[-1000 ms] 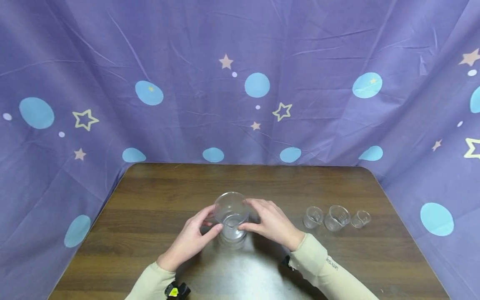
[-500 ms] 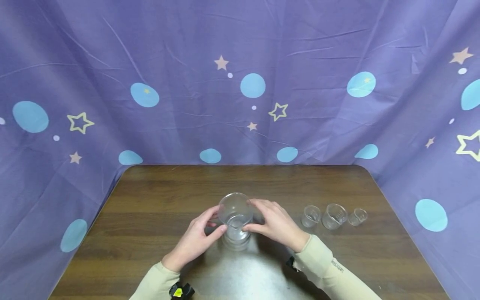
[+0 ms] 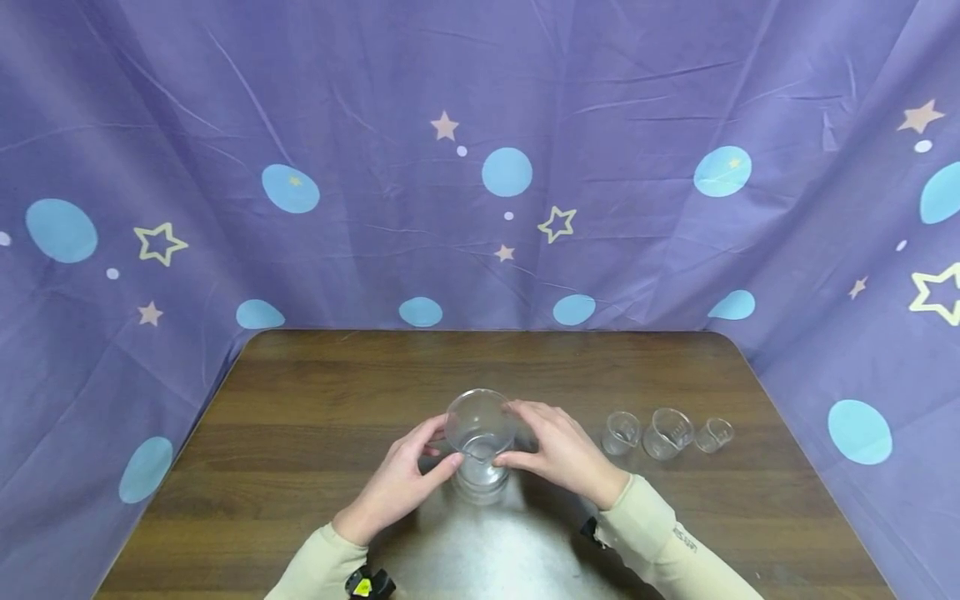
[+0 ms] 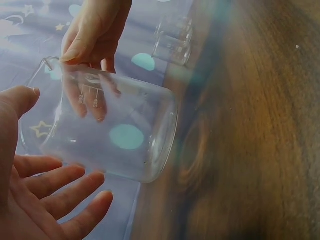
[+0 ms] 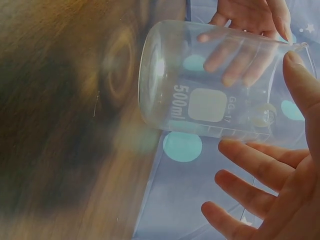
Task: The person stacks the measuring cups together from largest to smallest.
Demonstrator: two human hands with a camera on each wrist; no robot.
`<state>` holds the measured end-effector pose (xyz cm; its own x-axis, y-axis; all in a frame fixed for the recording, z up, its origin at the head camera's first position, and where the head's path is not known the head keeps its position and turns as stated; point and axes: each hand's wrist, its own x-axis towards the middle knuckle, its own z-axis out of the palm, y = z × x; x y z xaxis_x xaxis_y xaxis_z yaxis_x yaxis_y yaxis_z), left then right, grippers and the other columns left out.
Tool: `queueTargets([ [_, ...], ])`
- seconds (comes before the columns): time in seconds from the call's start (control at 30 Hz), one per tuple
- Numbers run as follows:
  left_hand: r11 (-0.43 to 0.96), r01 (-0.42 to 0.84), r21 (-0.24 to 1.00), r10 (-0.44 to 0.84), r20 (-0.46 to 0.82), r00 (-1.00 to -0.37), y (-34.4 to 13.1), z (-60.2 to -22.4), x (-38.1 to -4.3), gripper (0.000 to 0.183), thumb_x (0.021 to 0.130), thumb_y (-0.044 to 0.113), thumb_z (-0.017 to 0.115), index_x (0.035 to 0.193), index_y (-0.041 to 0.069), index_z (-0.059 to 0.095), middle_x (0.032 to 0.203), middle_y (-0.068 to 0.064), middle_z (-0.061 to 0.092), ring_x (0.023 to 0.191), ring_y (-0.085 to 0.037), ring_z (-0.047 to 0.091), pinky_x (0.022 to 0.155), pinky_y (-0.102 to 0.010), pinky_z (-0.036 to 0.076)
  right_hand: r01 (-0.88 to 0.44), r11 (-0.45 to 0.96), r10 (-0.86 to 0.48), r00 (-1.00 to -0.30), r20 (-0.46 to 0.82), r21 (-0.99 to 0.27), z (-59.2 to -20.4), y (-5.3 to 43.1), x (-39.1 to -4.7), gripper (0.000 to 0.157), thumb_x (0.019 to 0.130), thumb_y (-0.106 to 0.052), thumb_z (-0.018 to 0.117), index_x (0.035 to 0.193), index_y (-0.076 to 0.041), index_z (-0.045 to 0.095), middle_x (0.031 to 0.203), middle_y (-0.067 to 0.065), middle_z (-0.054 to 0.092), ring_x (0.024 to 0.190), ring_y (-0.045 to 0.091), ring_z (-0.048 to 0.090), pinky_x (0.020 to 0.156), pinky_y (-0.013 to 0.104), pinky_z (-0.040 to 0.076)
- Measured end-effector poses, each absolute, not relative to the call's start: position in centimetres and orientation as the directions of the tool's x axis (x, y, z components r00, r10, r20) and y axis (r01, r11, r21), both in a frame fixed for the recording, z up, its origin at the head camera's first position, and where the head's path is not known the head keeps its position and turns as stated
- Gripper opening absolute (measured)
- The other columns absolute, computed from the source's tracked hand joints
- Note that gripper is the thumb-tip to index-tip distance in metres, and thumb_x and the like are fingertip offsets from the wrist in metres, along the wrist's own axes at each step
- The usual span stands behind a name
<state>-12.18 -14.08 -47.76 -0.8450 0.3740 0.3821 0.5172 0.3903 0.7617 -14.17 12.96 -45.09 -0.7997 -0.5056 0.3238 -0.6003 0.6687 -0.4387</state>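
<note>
A clear glass beaker [image 3: 480, 425], printed 500ml in the right wrist view, is held upright just above the table, near the middle. My left hand [image 3: 405, 475] holds its left side, thumb near the rim and fingers along the far wall. On the opposite side, my right hand [image 3: 566, 454] grips the glass between thumb and fingers close to the rim. Through the beaker [image 5: 207, 105] the left hand's fingers show in the right wrist view. A faint ring-shaped reflection of its base lies on the tabletop.
To the right, three smaller glass beakers stand in a row: one on the left [image 3: 621, 433], a larger one in the middle [image 3: 667, 435] and the smallest [image 3: 714, 435]. The brown wooden table [image 3: 315, 392] backs onto a purple patterned curtain [image 3: 360, 167].
Both hands have carried the large beaker slightly to the right over the table, their hold unchanged. The head view has shifted a little, and the three small beakers have stayed in place.
</note>
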Motion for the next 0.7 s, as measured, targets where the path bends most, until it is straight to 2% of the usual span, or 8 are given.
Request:
queueTargets([
  [0.33, 0.377, 0.545, 0.748, 0.396, 0.402, -0.826, -13.4, -48.1, -11.9, 0.049, 0.096, 0.013, 0.075, 0.138, -0.003, 0.058, 0.13, -0.02, 0.068, 0.113, -0.035, 0.069, 0.084, -0.038, 0.062, -0.601, 0.674, -0.509, -0.799, 0.321, -0.429, -45.2, 13.7, -13.5, 0.073, 0.082, -0.054, 0.083, 0.135, -0.009, 0.063, 0.131, 0.007, 0.07, 0.123, 0.028, 0.065, 0.102, 0.052, 0.053],
  [0.7, 0.382, 0.504, 0.775, 0.401, 0.352, -0.846, -12.9, -48.3, -11.4, 0.055, 0.094, 0.019, 0.079, 0.14, -0.001, 0.058, 0.133, -0.018, 0.067, 0.115, -0.03, 0.068, 0.086, -0.037, 0.062, -0.593, 0.68, -0.51, -0.805, 0.303, -0.431, -45.4, 14.2, -12.9, 0.074, 0.08, -0.057, 0.084, 0.134, -0.01, 0.062, 0.129, 0.006, 0.071, 0.117, 0.027, 0.067, 0.099, 0.052, 0.055],
])
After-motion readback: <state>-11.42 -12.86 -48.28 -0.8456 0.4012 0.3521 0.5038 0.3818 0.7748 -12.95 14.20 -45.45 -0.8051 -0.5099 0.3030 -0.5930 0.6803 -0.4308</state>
